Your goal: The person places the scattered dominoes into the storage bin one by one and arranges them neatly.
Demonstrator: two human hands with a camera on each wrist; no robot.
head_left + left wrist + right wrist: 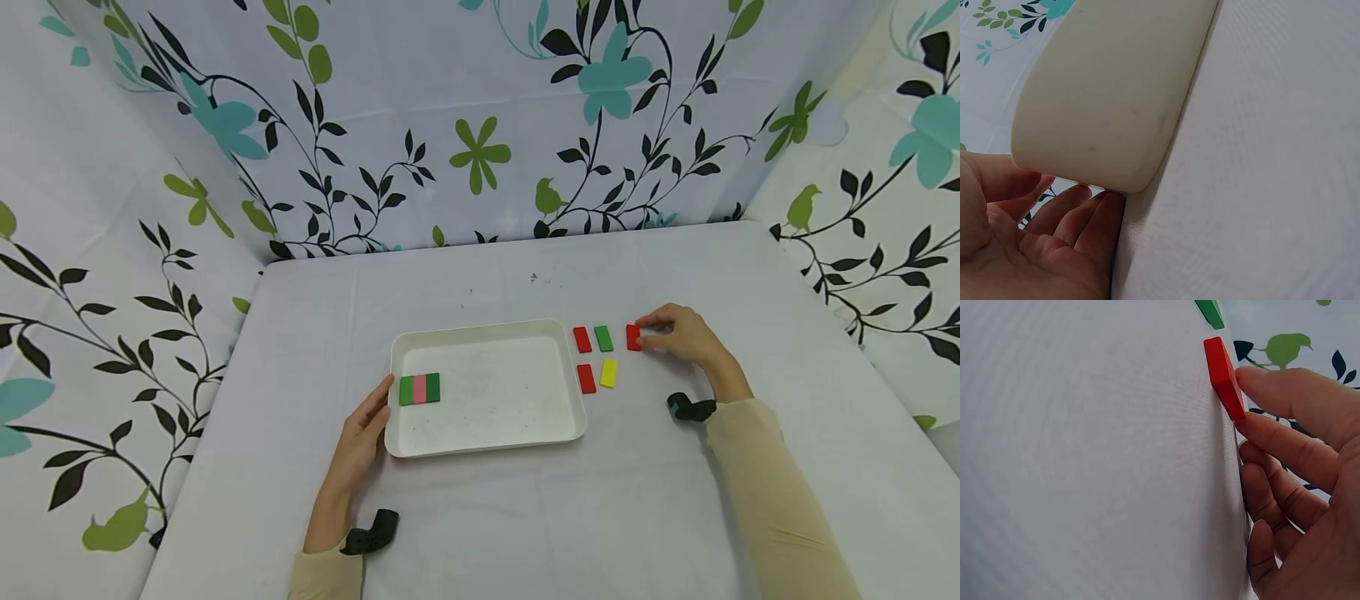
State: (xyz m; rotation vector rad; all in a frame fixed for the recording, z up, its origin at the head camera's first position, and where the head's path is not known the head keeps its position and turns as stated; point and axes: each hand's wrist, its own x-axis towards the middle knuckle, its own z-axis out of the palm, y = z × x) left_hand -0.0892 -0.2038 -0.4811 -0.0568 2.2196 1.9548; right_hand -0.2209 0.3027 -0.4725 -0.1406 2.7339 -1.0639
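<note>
A white tray (487,450) lies on the table, and my left hand (362,437) rests its fingers against the left end wall. In the left wrist view, those fingertips (1107,209) touch the low outer side of the tray (1110,112). Right of the tray, my right hand (686,337) pinches a red block (633,337) between thumb and a finger. The right wrist view has the red block (1225,378) at the fingertips, the other fingers loosely bent. Inside the tray, by its left end, a green, a pink and a dark green block (432,387) sit side by side.
Between tray and right hand lie a red block (582,339), a green block (603,338), another red block (586,378) and a yellow block (608,373). A patterned curtain (480,108) hangs behind the table. Dark wrist-worn devices (690,407) sit at both wrists.
</note>
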